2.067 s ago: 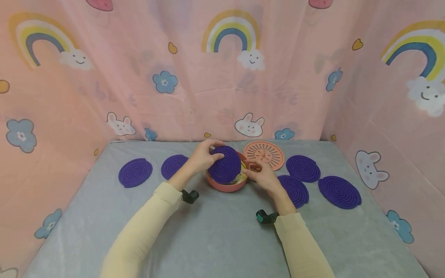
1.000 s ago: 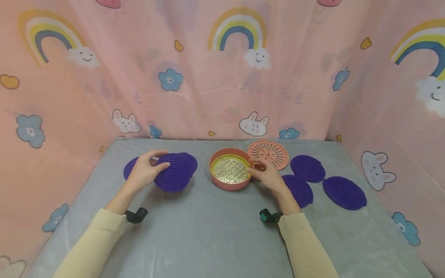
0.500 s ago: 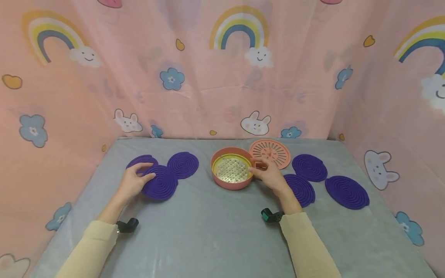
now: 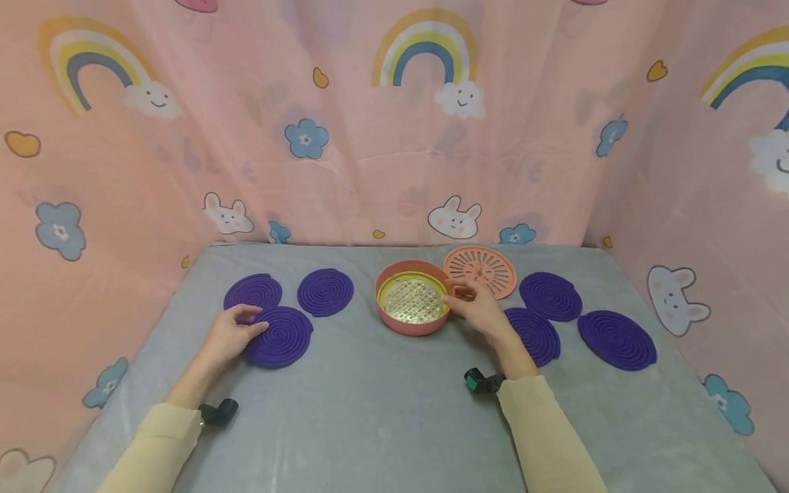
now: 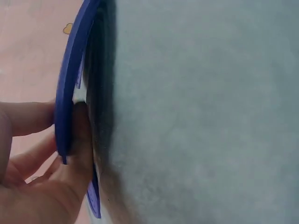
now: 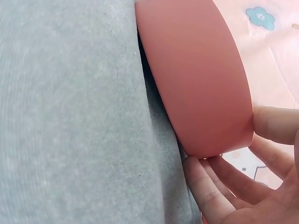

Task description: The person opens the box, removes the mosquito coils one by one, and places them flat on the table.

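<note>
My left hand (image 4: pixel 228 335) pinches the near edge of a purple spiral mosquito coil (image 4: pixel 280 337), low over the cloth at the left. In the left wrist view the thumb is on one face of that coil (image 5: pixel 67 88) and the fingers are behind it. At the middle, my right hand (image 4: pixel 483 311) holds the right side of a round pink coil holder (image 4: pixel 409 329), thumb at the rim and fingers low on the wall, as the right wrist view shows of the holder (image 6: pixel 196 79). A yellow-rimmed, perforated metal plate (image 4: pixel 413 301) lies inside the holder.
Two flat mosquito coils, one on the left (image 4: pixel 253 291) and another (image 4: pixel 325 292), lie behind the held one. Three more, including a far-right coil (image 4: pixel 618 340), lie on the right. A slotted pink lid (image 4: pixel 479 263) sits behind my right hand on the grey cloth (image 4: pixel 382 411).
My left hand has carried the coil from over the holder to the left and lowered it toward the cloth, uncovering the metal plate. My right hand has kept its hold on the holder.
</note>
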`<state>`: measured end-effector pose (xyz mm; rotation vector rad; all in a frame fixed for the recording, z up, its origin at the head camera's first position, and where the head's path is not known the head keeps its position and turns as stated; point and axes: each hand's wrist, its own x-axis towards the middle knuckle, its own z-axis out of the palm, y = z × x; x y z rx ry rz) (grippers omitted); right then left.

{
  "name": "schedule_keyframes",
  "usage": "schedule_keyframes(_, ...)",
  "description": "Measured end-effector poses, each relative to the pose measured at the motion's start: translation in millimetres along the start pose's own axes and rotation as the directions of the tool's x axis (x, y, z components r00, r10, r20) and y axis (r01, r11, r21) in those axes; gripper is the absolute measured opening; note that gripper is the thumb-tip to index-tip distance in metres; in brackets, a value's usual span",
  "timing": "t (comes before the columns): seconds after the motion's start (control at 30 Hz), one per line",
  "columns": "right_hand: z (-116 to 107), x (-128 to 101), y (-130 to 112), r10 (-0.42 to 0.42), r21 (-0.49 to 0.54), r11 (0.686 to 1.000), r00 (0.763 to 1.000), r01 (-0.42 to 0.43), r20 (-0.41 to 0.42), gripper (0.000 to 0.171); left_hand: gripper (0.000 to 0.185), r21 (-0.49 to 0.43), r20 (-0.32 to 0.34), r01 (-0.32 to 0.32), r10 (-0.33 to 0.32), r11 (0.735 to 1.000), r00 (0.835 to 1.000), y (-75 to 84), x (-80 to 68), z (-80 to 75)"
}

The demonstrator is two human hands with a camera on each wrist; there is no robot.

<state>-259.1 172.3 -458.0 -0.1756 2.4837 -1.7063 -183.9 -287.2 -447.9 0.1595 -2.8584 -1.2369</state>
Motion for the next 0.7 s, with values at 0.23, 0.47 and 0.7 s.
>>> schedule_keyframes(0.23, -4.8, -0.1, -1.3, -0.003, -0.039, 0.999, 1.0, 0.004, 0.017, 0.047, 0.039, 0.134, 0.023, -0.048, 0.046, 0.99, 0.999, 5.2, -4.3, 0.6)
schedule_keyframes(0.47, -14.6, -1.4, -4.4, -0.013, -0.107, 0.994, 1.0, 0.013, 0.003, 0.047, 0.04, 0.167, 0.048, -0.06, 0.053, 0.984, 0.997, 18.1, -5.4, -6.7)
schedule_keyframes(0.7, -22.3, -7.5, -15.3, -0.039, -0.179, 0.983, 0.999, 0.039, 0.003, 0.048, 0.035, 0.168, -0.007, -0.122, 0.125, 0.978, 0.992, 40.6, -5.3, -2.0)
